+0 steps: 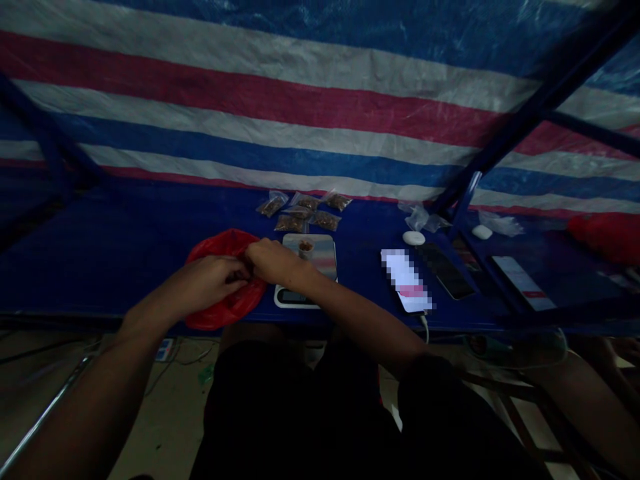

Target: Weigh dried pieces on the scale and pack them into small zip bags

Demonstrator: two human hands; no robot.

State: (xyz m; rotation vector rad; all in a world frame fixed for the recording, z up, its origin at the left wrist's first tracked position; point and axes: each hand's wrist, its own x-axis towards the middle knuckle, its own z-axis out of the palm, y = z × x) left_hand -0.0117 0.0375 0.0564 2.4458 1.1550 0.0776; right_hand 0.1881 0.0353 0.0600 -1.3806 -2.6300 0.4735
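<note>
Both hands meet over the open red bag, which rests on the blue table's near edge. The left hand is narrow, fingers curled; the right hand is bunched at the rim; what either grips cannot be told. Good handling keeps fingertips within the rim and the right forearm off the scale, where a small cup stands. Beyond lie filled clear packets.
</note>
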